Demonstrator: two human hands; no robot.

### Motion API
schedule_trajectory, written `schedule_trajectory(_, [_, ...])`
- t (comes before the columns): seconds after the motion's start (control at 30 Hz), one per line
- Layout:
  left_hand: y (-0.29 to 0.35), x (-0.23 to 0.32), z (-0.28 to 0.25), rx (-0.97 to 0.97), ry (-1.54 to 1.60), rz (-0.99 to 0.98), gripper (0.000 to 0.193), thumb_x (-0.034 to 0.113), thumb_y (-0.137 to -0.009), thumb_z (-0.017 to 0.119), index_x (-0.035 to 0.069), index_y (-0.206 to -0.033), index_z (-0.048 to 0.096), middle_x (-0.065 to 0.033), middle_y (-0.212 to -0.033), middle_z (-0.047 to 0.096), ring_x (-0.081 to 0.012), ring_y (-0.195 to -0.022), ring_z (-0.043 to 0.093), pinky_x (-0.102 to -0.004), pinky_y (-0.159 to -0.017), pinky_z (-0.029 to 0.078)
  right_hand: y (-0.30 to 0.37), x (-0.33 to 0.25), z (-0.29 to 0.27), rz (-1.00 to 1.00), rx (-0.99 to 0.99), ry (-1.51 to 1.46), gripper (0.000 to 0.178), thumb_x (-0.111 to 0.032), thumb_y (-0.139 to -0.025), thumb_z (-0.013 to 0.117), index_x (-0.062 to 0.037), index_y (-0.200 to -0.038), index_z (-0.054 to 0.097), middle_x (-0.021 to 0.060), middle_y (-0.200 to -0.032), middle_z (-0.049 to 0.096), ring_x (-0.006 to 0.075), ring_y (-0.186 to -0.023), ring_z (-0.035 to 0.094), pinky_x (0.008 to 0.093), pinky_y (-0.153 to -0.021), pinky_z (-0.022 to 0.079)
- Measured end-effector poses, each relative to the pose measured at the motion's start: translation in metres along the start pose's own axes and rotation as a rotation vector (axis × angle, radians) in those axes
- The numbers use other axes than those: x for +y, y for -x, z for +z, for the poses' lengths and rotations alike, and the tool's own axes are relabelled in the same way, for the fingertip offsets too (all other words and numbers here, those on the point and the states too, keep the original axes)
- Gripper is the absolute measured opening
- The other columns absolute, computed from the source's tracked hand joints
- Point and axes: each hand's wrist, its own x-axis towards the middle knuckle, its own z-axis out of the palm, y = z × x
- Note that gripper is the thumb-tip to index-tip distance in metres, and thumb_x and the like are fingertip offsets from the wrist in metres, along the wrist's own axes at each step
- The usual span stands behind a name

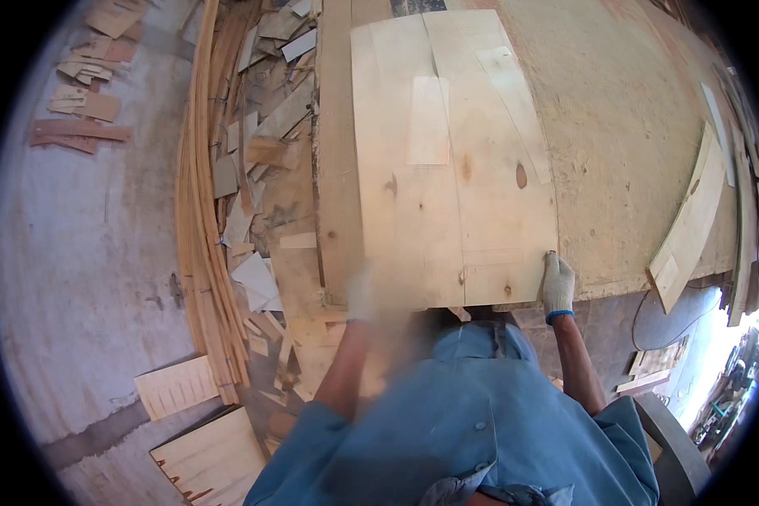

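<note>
A large pale wood veneer sheet point(489, 211) lies lengthwise on the worktable in front of me, with knots and a long seam down its middle. A small rectangular veneer piece point(429, 126) rests on its far half, and a narrow tapering veneer strip point(514, 110) lies along its right side. My right hand point(557, 285), in a white knit glove with a blue cuff, grips the sheet's near right corner. At the near left corner is my left hand point(363, 293), also gloved; a blur hides its fingers.
The worktable point(632, 194) extends right, with a veneer offcut point(691, 219) near its right end. Long wooden strips point(201, 202) stand in a bundle at left beside heaped scraps point(266, 152). Wood panels point(211, 460) lie on the floor at lower left. A chair point(670, 443) is at lower right.
</note>
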Motion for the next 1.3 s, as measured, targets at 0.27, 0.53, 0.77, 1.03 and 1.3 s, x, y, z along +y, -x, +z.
schedule_trajectory(0.27, [-0.045, 0.008, 0.005, 0.026, -0.058, 0.015, 0.061, 0.046, -0.098, 0.056, -0.008, -0.127, 0.061, -0.0138, -0.124, 0.065, -0.0222, -0.113, 0.059, -0.0351, -0.098, 0.045, -0.025, -0.025, 0.015, 0.064, -0.008, -0.017, 0.046, -0.035, -0.098, 0.048, 0.0072, -0.094, 0.066, 0.0151, -0.069, 0.056, 0.0190, -0.068, 0.051, 0.0377, -0.068, 0.044])
schedule_trajectory(0.53, [-0.062, 0.045, 0.008, 0.049, -0.029, -0.086, 0.071, 0.054, -0.099, 0.045, -0.009, -0.130, 0.056, -0.0247, -0.131, 0.059, -0.0330, -0.123, 0.055, -0.0391, -0.105, 0.041, -0.034, -0.049, 0.023, 0.102, -0.040, 0.002, 0.048, -0.037, -0.098, 0.050, 0.0086, -0.094, 0.066, 0.0121, -0.070, 0.059, 0.0184, -0.069, 0.051, 0.0394, -0.068, 0.044])
schedule_trajectory(0.77, [-0.086, 0.053, 0.014, 0.173, 0.218, -0.098, 0.069, 0.051, -0.091, 0.065, -0.012, -0.119, 0.064, -0.0187, -0.118, 0.068, -0.0242, -0.110, 0.062, -0.0341, -0.094, 0.047, -0.060, -0.036, 0.037, -0.032, -0.001, -0.050, 0.053, -0.040, -0.098, 0.049, 0.0097, -0.094, 0.066, 0.0156, -0.070, 0.059, 0.0206, -0.069, 0.052, 0.0422, -0.068, 0.044])
schedule_trajectory(1.03, [-0.106, 0.068, 0.015, 0.083, 0.223, -0.147, 0.068, 0.051, -0.090, 0.067, -0.009, -0.123, 0.063, -0.0170, -0.123, 0.067, -0.0224, -0.108, 0.062, -0.0350, -0.092, 0.048, -0.075, -0.058, 0.040, -0.001, -0.041, -0.056, 0.054, -0.041, -0.100, 0.048, 0.0088, -0.086, 0.065, 0.0092, -0.064, 0.056, 0.0168, -0.065, 0.052, 0.0386, -0.061, 0.042])
schedule_trajectory(1.3, [-0.100, 0.074, 0.016, 0.128, -0.007, -0.053, 0.073, 0.057, -0.096, 0.046, -0.012, -0.106, 0.065, -0.0311, -0.100, 0.068, -0.0398, -0.098, 0.065, -0.0473, -0.086, 0.047, -0.069, -0.068, 0.042, 0.063, -0.023, -0.076, 0.055, -0.041, -0.099, 0.047, 0.0105, -0.094, 0.066, 0.0110, -0.072, 0.061, 0.0182, -0.069, 0.054, 0.0370, -0.068, 0.044])
